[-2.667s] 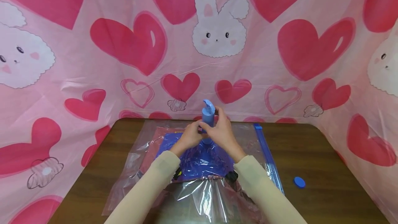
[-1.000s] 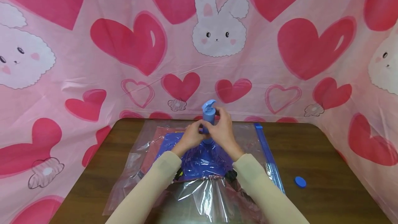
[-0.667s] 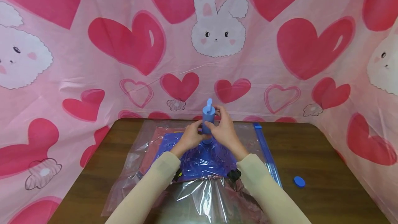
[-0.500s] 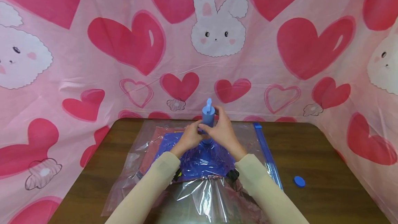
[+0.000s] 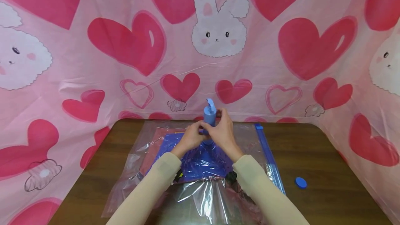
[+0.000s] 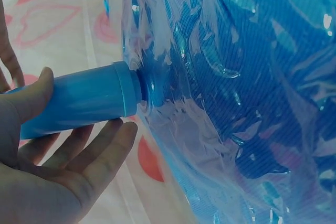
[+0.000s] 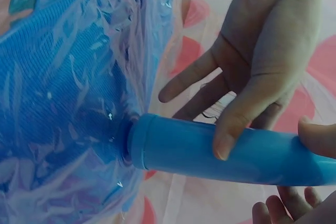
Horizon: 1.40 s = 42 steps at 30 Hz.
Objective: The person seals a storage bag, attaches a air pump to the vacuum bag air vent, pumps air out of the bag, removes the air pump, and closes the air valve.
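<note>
A blue cylindrical pump stands upright on a clear plastic storage bag. A curved tab sticks up from its top. Its lower end meets a blue valve in the film, seen in the left wrist view. My left hand holds the pump low down, thumb on one side and fingers round the other. Higher up, my right hand grips it between thumb and fingers; the right wrist view shows only part of that hand. Blue ribbed cloth lies inside the bag under wrinkled film.
A round blue cap lies on the brown wooden table at the right. The bag's blue zip edge runs beside my right forearm. Reddish cloth shows under the film at the left. Pink heart-and-rabbit sheeting hangs behind.
The pump's top tab has turned back and forth and now curves to the left again. My right hand's fingers have shifted round the pump; my left hand stays in place.
</note>
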### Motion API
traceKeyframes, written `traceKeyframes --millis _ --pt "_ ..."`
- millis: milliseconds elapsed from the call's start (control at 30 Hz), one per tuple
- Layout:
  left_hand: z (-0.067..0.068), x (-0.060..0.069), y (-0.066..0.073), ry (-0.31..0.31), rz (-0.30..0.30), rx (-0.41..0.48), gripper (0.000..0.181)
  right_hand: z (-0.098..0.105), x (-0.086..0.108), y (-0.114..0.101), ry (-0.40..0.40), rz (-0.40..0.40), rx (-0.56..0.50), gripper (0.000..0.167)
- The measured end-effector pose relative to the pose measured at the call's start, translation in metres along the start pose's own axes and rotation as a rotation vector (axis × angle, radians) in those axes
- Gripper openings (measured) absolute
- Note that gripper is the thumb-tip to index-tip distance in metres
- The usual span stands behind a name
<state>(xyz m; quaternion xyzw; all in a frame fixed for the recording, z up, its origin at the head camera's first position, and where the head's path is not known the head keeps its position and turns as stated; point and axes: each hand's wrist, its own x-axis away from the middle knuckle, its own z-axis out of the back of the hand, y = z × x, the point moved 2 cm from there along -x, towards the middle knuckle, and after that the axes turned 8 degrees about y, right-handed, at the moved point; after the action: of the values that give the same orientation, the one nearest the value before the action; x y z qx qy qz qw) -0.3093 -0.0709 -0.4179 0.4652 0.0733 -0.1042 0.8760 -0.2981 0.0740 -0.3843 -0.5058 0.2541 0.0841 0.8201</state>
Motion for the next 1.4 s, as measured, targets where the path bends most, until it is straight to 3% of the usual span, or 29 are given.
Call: traceKeyframes --millis 367,600,867,1133,1267,1400 --pt "-0.001 -0.001 0.0 -0.003 -0.017 -0.007 0.054 0.007 -0.004 -0.007 -0.167 -0.001 -0.079 0.063" --pt "-0.001 0.001 0.001 0.013 -0.069 -0.036 0.048 -0.004 0.002 -0.004 -0.073 -0.01 0.038 0.085" --pt "-0.001 0.002 0.001 0.023 -0.039 -0.017 0.046 -0.011 0.002 -0.001 0.051 -0.002 0.042 0.078" --pt "0.0 0.001 0.002 -0.008 0.019 0.003 0.053 -0.002 0.001 -0.002 0.027 0.02 0.03 0.063" --pt "-0.001 -0.001 0.004 -0.002 -0.005 -0.005 0.055 0.001 0.001 -0.003 -0.019 0.035 0.046 0.061" --pt "-0.002 -0.002 0.004 0.012 -0.034 -0.01 0.055 0.001 0.003 -0.002 -0.046 0.045 0.052 0.07"
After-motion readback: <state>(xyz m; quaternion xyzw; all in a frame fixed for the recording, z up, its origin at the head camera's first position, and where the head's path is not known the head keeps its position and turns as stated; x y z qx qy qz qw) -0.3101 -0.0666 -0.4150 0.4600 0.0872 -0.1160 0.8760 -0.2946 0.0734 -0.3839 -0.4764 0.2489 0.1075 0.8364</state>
